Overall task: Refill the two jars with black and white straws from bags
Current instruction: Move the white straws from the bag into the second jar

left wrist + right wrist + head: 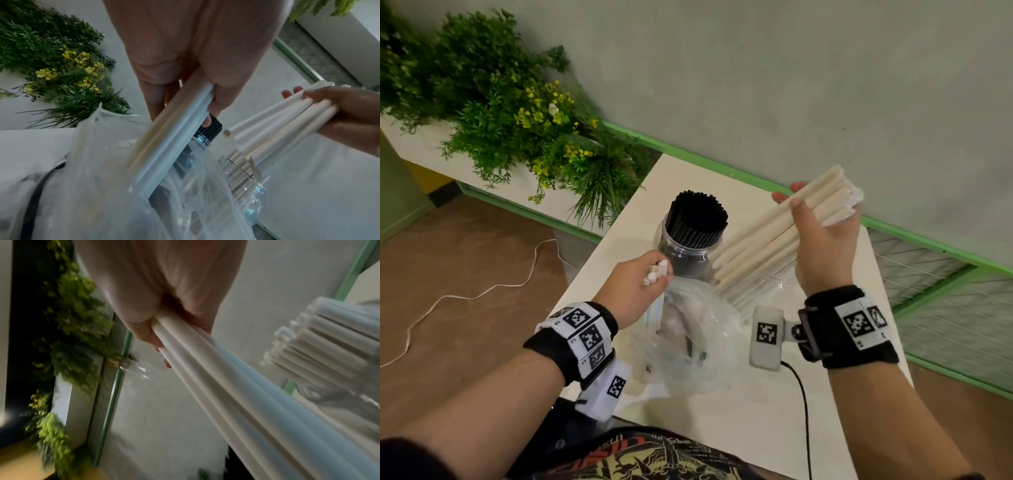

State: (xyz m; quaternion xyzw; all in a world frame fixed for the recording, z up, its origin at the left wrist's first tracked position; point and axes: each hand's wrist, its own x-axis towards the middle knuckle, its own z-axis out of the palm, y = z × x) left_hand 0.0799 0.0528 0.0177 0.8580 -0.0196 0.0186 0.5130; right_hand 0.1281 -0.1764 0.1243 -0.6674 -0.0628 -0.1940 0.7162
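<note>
Left hand: fingers curled round a small bunch of white straws, about three or four, gripped near their upper ends; thumb pad presses on the side of the bunch in the left wrist view.
Small bunch: lower ends go down into the clear plastic bag; open ends stick up past the fingers in the head view.
Right hand: raised above the table, closed round a big bundle of white straws; thumb on top, fingertips poke out past the far side.
Big bundle: tilted, far ends up toward the wall, near ends spread just over the mouth of the second jar; cannot tell whether any tips touch it.
Second jar: clear plastic, on the table under the bundle, mostly hidden in the head view; contents unclear.
Black straw jar: clear jar, upright, packed with black straws that stick out above the rim; between the two hands, just behind the left one.
Bag: crumpled on the white table, in front of both jars; something dark inside, unclear what.
Wrists: black bands with printed marker tags on both; a cable runs off the right unit.
Surroundings: green plants with yellow flowers at far left; a white cord lies on the brown floor.
</note>
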